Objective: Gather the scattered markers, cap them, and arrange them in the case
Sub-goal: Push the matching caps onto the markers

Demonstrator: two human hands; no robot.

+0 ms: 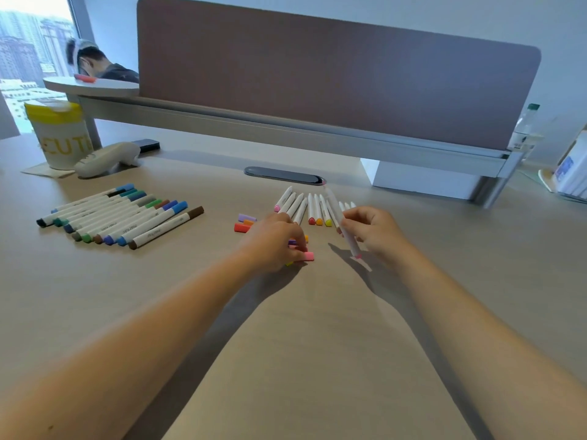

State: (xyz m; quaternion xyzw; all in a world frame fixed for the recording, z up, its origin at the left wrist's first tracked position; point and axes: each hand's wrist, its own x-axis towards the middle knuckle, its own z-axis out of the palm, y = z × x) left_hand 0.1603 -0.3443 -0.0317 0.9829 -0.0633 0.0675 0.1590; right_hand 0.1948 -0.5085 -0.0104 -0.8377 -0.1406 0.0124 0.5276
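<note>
My right hand (371, 230) grips a white marker (346, 231) with a pink tip, held tilted and lifted off the desk. My left hand (276, 241) rests over a small pile of loose caps and pinches a pink cap (308, 256). Behind my hands, several uncapped white markers (313, 208) lie fanned out, with pink, red, orange and yellow ends. Loose purple, orange and red caps (244, 223) sit to the left of them. Further left lies a neat row of capped markers (117, 215) in blue, green, grey and brown. No marker case is in view.
A white cup with a yellow lid (60, 134) and a white handheld device (106, 158) stand at the back left. A brown divider panel (333, 77) closes off the desk's far side. A bottle (524, 128) and a white stand (571, 166) sit at the right. Another person sits beyond the divider.
</note>
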